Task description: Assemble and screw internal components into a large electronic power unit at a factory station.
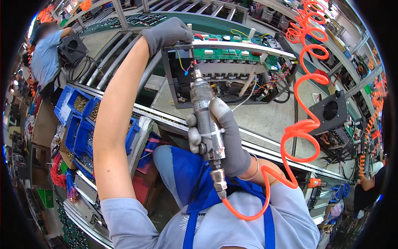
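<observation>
My right hand (232, 137), in a grey glove with pale fingertips, is wrapped around a metal air screwdriver (203, 108). The driver's bit points away from me, toward the left end of a pale metal bar (232, 44) on an open machine chassis (171, 79). Contact between the bit and a screw cannot be made out. At the chassis's far left corner, my gloved left hand (168, 34) is closed, its fingertips hidden. Inside the chassis are green circuit boards (226, 54), a row of dark components and several coloured wires. A yellow-green wire (180, 60) hangs near the bit.
An orange coiled air hose (306, 124) loops from the driver up the right side. Blue bins (78, 101) of small hardware stand left of my arm. Metal rollers (118, 58) lie beyond. Another chassis (329, 114) sits right. A person (45, 58) works at far left.
</observation>
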{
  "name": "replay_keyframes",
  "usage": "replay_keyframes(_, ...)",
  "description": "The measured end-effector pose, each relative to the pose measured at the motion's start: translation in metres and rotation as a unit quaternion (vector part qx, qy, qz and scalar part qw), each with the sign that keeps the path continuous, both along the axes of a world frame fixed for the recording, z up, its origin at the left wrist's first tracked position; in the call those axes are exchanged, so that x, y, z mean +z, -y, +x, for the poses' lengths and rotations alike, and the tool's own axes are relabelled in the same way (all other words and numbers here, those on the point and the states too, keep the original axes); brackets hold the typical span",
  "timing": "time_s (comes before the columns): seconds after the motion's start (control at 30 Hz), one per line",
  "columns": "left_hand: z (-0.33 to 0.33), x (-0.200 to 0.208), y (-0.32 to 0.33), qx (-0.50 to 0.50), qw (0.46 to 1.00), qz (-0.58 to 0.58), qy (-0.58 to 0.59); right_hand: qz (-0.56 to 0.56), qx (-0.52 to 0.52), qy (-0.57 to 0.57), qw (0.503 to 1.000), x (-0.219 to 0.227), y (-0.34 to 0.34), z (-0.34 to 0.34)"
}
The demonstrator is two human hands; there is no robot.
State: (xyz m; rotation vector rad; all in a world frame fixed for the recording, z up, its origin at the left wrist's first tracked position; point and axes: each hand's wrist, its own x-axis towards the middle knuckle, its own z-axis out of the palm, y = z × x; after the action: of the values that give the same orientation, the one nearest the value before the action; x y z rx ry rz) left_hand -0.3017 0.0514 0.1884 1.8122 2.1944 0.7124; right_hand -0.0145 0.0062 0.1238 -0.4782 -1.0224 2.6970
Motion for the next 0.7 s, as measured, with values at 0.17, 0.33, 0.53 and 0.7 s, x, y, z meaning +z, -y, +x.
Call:
replay_keyframes(0.17,-0.011,-0.014,-0.002,0.01,0.999,0.017,0.028,-0.002,0.052,0.016,0.999,0.004,-0.012,0.027)
replay_keyframes(0.33,-0.015,-0.022,0.004,0.052,0.991,0.067,0.099,0.089,0.02,0.113,0.989,0.001,-0.049,0.11)
replay_keyframes(0.53,-0.02,-0.022,0.017,0.071,0.919,0.184,0.342,-0.002,-0.367,0.108,0.924,-0.066,-0.101,0.221)
replay_keyframes(0.7,-0.07,-0.075,0.087,0.146,0.71,0.299,0.62,0.299,-0.508,0.224,0.776,-0.183,-0.154,0.343)
